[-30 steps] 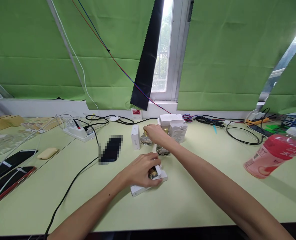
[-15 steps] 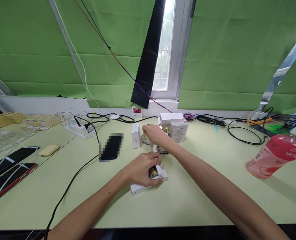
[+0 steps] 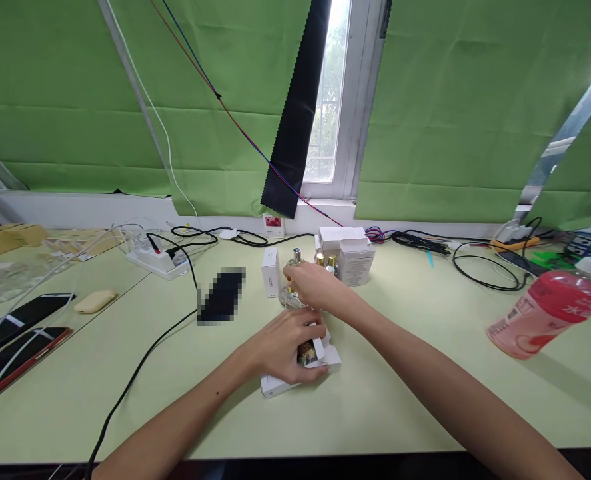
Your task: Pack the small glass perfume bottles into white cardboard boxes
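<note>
My left hand (image 3: 290, 343) is closed around a small open white box (image 3: 320, 348) with a dark, gold-patterned side or inside. Beneath that hand a flat white carton (image 3: 275, 387) lies on the table. My right hand (image 3: 308, 283) reaches across above it, its fingers pinched on the top of a clear glass perfume bottle (image 3: 289, 299); the fingers hide the bottle's neck. Just behind the fingers shows a silver-capped bottle (image 3: 296, 255). Gold-topped bottles (image 3: 331, 261) stand to the right, partly covered by my right hand. A narrow white box (image 3: 270, 272) stands upright to the left.
White cartons (image 3: 358, 261) stand behind my right wrist. A pink drink bottle (image 3: 550, 312) is at the right. To the left lie a blurred-out phone (image 3: 221, 295), a black cable (image 3: 140, 372), a power strip (image 3: 158, 260) and dark devices (image 3: 15, 363). Coiled cables (image 3: 420, 241) run along the wall.
My right hand has come a little toward me and right with the glass bottle, uncovering the silver cap behind. My left hand and its box have shifted slightly nearer.
</note>
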The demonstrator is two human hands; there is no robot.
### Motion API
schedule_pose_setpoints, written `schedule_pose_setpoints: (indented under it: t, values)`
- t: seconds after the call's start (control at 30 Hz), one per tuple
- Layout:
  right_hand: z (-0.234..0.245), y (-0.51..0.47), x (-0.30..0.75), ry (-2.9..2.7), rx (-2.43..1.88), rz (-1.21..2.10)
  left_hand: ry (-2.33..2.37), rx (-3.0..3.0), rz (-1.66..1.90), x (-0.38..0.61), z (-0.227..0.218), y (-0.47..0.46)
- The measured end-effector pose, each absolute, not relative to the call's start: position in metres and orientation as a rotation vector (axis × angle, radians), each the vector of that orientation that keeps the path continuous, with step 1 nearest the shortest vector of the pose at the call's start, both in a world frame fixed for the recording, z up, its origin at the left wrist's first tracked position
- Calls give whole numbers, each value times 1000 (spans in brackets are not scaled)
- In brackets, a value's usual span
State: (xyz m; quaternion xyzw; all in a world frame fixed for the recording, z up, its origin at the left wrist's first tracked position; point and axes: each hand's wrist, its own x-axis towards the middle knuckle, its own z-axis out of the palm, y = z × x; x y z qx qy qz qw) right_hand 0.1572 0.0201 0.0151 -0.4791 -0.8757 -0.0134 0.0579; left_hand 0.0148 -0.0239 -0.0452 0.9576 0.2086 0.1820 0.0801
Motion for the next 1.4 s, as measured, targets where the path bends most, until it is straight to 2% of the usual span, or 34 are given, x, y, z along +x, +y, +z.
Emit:
schedule_pose_setpoints:
  t: [0.47,0.7,1.03,1.4]
  values:
    - [18,-25,194,-2640,-1491,132,333,2814,736,21,-46,-35]
    - [23,-39,215,-2670,-1594,79,312,2819,726,22,-42,-35]
    - [26,-53,222,-2584,-1901,23,439,2852,656,17,-40,-25]
    - [-2,-48,231,-2314,-2030,-97,739,2900,541,2,-38,-3]
